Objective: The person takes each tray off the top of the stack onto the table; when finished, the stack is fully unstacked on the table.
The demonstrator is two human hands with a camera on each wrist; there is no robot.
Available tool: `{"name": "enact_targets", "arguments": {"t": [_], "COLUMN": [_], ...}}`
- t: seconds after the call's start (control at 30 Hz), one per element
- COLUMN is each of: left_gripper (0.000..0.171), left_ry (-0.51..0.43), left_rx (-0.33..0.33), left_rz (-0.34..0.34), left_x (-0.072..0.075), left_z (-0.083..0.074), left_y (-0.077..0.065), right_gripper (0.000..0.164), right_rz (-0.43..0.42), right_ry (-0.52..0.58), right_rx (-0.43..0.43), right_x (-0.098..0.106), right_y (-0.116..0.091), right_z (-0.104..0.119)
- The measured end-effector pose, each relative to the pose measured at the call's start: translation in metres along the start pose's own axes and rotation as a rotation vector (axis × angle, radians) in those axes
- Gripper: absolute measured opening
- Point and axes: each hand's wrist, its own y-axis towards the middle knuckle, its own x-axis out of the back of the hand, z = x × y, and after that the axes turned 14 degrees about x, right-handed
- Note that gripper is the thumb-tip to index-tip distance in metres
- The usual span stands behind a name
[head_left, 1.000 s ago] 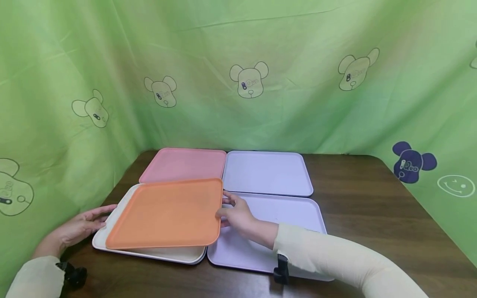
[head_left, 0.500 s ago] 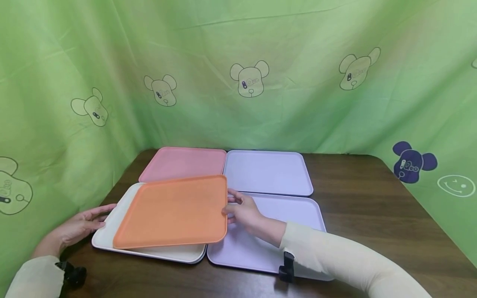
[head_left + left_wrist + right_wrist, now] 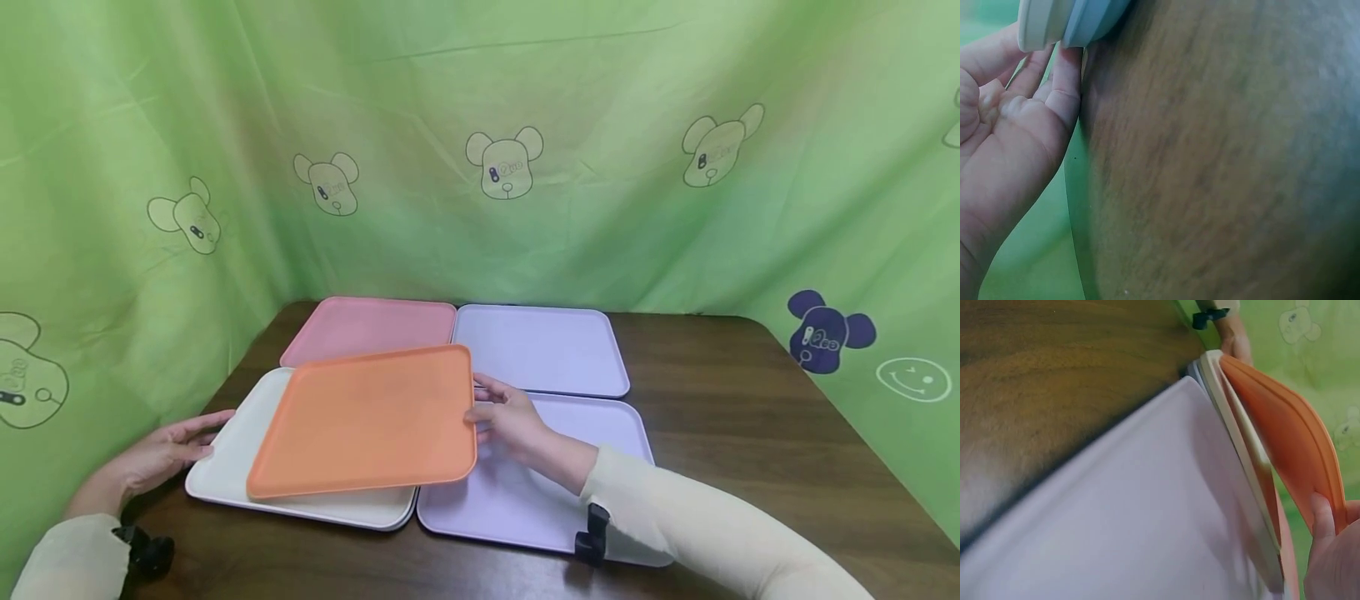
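Note:
My right hand (image 3: pixel 517 421) pinches the right edge of an orange tray (image 3: pixel 367 417), thumb on its upper face and fingers beneath. That tray tilts with its right side raised, over a white tray (image 3: pixel 225 467). Under the white one lies a bluish tray (image 3: pixel 1088 25), its rim showing in the left wrist view. My left hand (image 3: pixel 161 457) holds the left edge of this stack, thumb at the white rim and fingers lower, by the bluish rim; their tips are partly hidden. A lilac tray (image 3: pixel 517 508) lies just right of the stack, below my right hand.
Behind the stack lies a pink tray (image 3: pixel 375 325), with another lilac tray (image 3: pixel 540 350) to its right. All rest on a dark wooden table (image 3: pixel 720 417). A green printed curtain (image 3: pixel 420 242) hangs along the back and both sides.
My right hand has drawn the orange tray to the right and raised its right side, baring more of the white tray at the left. The left hand has stayed in place.

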Motion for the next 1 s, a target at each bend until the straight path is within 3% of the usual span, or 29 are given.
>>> {"name": "enact_targets", "arguments": {"t": [0.2,0.5,0.77,1.0], "left_gripper": [0.055,0.056,0.056,0.055], "left_ry": [0.000,-0.010,0.000,0.000], "left_rx": [0.013,0.018,0.009,0.022], "left_rz": [-0.009,0.004,0.020,0.019], "left_x": [-0.002,-0.002,-0.001,-0.001], "left_z": [0.000,-0.002,-0.001,-0.003], "left_y": [0.001,0.002,0.003,0.003], "right_gripper": [0.071,0.071,0.070,0.049], "right_rz": [-0.013,0.016,0.095,0.146], "right_ry": [0.019,0.042,0.099,0.249], "right_rx": [-0.020,0.001,0.021,0.058], "right_x": [0.021,0.073,0.133,0.191], "right_y": [0.001,0.008,0.014,0.013], "right_z": [0.009,0.026,0.045,0.061]}}
